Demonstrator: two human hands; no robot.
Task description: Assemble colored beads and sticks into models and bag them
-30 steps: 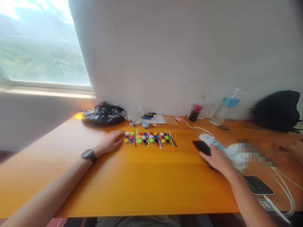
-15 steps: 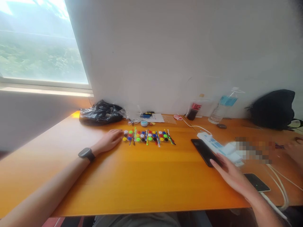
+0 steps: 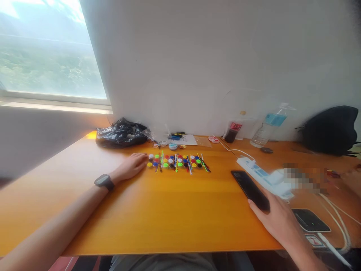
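Beyond the phone (image 3: 248,188), a blue bottle label (image 3: 275,119) is illegible.

L hand (image 3: 132,165) palm-down on table (image 3: 169,210), fingertips at L end of row of coloured discs (image 3: 170,161) w/ thin sticks (image 3: 188,164) laid across. R hand (image 3: 278,216) round near end of blk phone (image 3: 245,184); pwr strip (image 3: 254,169) just beyond, to R. Far side, L to R: blk plastic bag (image 3: 121,133), dark-drink btl (image 3: 231,134), water btl (image 3: 260,136) w/ blue label, blk bag (image 3: 329,130).

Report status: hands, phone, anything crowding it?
Left hand beside coloured pieces. Right hand at near end of black phone, grip unclear. Power strip close on phone's right.
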